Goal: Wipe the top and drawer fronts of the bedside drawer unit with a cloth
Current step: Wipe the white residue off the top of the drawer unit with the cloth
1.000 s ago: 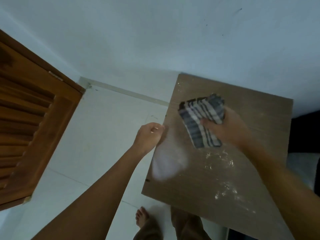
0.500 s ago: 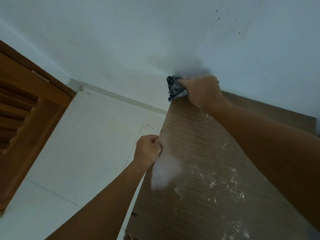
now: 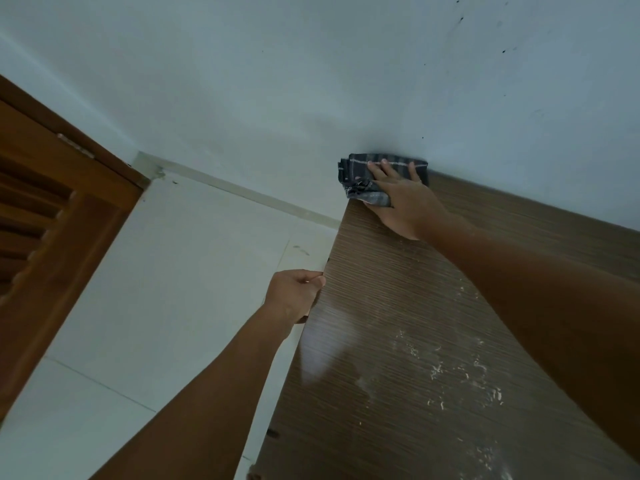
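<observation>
Since half a second ago, right hand (image 3: pixel 403 199) flattens, fingers spread, pressing cloth (image 3: pixel 363 174) into top's (image 3: pixel 398 323) upper-centre corner at wall (image 3: pixel 311 81); left hand (image 3: pixel 294 294), curled, grips the edge, probably steadying it.

The room is dim, with a cool, bluish cast over the wall (image 3: pixel 311 81) and floor (image 3: pixel 156 271). Soft light falls from my left, leaving a pale, smeared sheen on the unit's wooden top (image 3: pixel 398 323) just beyond my left hand (image 3: pixel 294 294). White specks on that top catch the light and stand out sharply. A soft dark shadow pools on the wall above the cloth (image 3: pixel 367 171) under my right hand (image 3: pixel 401 199). My forearms look dark and nearly without detail. The wide lens bends straight lines: the door frame (image 3: pixel 69 147) leans at the left edge, and the top splays outward toward me. Focus is fair throughout, with slight softness and grain.
</observation>
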A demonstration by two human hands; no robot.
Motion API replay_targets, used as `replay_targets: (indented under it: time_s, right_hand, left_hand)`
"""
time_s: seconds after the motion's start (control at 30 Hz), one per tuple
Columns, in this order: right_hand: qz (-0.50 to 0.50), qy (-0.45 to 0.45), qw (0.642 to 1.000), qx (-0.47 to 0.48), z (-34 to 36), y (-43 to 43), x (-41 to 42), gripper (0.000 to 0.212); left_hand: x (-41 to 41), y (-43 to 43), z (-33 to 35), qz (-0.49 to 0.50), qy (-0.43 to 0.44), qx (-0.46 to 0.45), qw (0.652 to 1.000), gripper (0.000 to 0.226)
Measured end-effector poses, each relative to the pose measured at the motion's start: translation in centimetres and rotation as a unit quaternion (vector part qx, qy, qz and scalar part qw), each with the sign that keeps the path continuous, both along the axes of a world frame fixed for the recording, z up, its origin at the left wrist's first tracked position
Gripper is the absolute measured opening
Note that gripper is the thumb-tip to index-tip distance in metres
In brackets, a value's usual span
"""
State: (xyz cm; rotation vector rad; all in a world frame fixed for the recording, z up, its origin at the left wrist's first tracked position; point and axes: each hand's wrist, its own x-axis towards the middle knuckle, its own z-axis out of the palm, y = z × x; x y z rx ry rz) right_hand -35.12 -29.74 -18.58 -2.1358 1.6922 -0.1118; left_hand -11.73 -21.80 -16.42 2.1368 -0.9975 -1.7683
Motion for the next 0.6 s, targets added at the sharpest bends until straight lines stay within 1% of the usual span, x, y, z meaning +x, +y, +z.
replay_targets:
  time_s: [0.2,0.37,0.5,0.6]
  right_hand:
    - [0.014,-0.016,1.000,-0.004,-0.2,3.1,0.8,0.053]
    - [0.049,-0.014,0.999,-0.017,-0.6,7.2,2.0,0.052]
    - [0.064,-0.012,0.998,-0.005,-0.6,11.7,3.1,0.058]
    - [0.078,0.004,0.997,0.003,-0.6,15.3,3.8,0.064]
  left_hand:
    - [0.2,0.1,0.0,0.006,0.012,0.013,1.000,0.015]
    - [0.1,0.1,0.6,0.011,0.030,0.027,0.999,0.011]
    - [0.2,0.0,1.0,0.005,0.042,0.052,0.998,0.007]
    - [0.4,-0.2,1.0,-0.009,0.047,0.069,0.996,0.010]
